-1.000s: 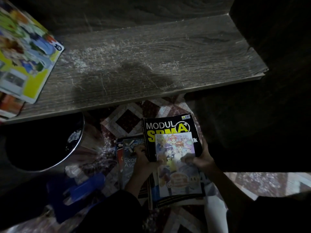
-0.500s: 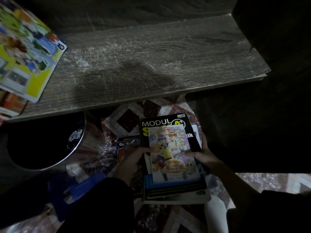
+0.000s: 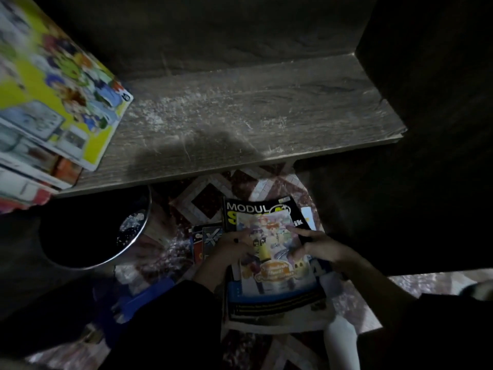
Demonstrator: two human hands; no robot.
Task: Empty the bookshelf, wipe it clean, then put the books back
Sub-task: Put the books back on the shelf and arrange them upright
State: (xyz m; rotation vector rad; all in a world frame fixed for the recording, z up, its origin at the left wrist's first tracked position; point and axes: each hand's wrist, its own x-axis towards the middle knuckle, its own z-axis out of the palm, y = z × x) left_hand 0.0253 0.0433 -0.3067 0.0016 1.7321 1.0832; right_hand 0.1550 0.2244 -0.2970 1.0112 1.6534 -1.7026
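A stack of books (image 3: 274, 297) is held between both hands above the patterned floor. Its top is a small cartoon-cover book (image 3: 277, 265), lying on a black "MODUL" book (image 3: 248, 208). My left hand (image 3: 232, 247) grips the stack's left edge. On the right edge sits my right hand (image 3: 317, 247), fingers over the cartoon cover. The dusty wooden shelf board (image 3: 240, 124) lies above, mostly bare. A pile of books topped by a yellow-green comic (image 3: 61, 100) rests on the shelf's left end.
A dark round bin with a metal rim (image 3: 93, 236) stands left of the stack, under the shelf edge. More books (image 3: 205, 241) lie on the patterned rug (image 3: 202, 201). A blue object (image 3: 149, 297) lies lower left. The dark shelf side panel (image 3: 426, 129) rises at right.
The stack of books has come up off the floor pile, with both hands closing on its sides. The view has shifted slightly, showing more of the comic pile at left.
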